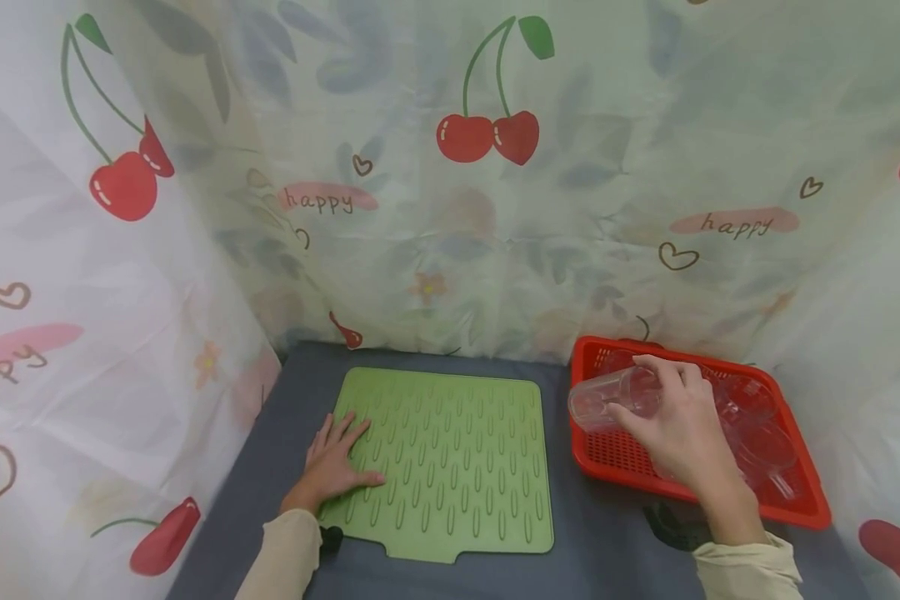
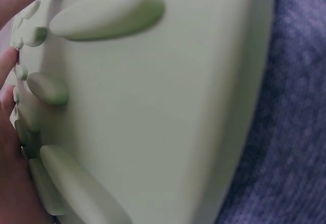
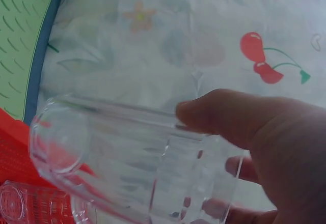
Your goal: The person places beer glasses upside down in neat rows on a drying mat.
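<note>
A clear plastic cup (image 3: 117, 158) is gripped by my right hand (image 1: 682, 421) over the red basket (image 1: 810, 475). Thumb and fingers close around opposite sides of the cup near one end, and it lies tilted on its side, its other end toward the left. Inside the basket sit several more clear cups and mugs (image 1: 768, 446). My left hand (image 1: 335, 461) rests with fingers spread on the left edge of a green ridged mat (image 1: 450, 467). In the left wrist view, some fingers (image 2: 10, 152) show at the left edge beside the mat's raised ridges.
The mat and basket stand on a table with a dark grey cloth (image 1: 570, 533). Around the back and sides hangs a pale curtain (image 1: 487, 250) printed with cherries and hearts. A dark strap (image 1: 675, 529) shows under the right wrist.
</note>
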A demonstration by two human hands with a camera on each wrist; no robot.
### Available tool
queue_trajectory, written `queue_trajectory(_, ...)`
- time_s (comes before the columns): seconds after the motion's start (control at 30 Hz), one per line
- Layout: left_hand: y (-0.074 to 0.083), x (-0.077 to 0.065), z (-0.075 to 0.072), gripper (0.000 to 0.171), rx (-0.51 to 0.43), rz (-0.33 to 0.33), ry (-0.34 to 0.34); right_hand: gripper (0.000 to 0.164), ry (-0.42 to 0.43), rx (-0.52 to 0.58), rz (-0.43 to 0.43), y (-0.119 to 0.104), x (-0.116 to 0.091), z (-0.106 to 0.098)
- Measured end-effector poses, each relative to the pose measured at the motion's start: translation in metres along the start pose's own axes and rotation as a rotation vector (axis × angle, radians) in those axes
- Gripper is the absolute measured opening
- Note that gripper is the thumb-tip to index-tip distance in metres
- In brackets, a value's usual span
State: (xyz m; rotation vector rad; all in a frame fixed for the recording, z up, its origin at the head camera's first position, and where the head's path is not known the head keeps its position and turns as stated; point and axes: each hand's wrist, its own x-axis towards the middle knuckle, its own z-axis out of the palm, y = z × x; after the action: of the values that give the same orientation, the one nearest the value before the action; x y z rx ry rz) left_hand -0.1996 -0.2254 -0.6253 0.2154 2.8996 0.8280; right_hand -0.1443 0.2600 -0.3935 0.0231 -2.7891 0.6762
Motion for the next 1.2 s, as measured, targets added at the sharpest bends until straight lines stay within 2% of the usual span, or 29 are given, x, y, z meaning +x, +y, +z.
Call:
queue_trajectory(0.5, -0.004, 0.002, 0.003, 0.113, -0.013, -0.008, -0.01, 0.069, 0.143, 0.203, -0.036, -0.002, 0.004, 0.01)
queue_trajectory(0.77, -0.001, 0.001, 0.002, 0.112, -0.019, -0.01, -0.005, 0.071, 0.128, 0.381, -0.001, -0.007, 0.005, 0.018)
queue_trajectory(0.97, 0.001, 0.0, 0.001, 0.112, -0.003, -0.014, -0.011, 0.072, 0.115, 0.422, 0.013, -0.012, 0.006, 0.025)
queue_trajectory(1.2, 0.0, 0.001, 0.0, 0.111, -0.004, -0.013, -0.007, 0.069, 0.063, 0.495, 0.029, -0.021, 0.01, 0.035)
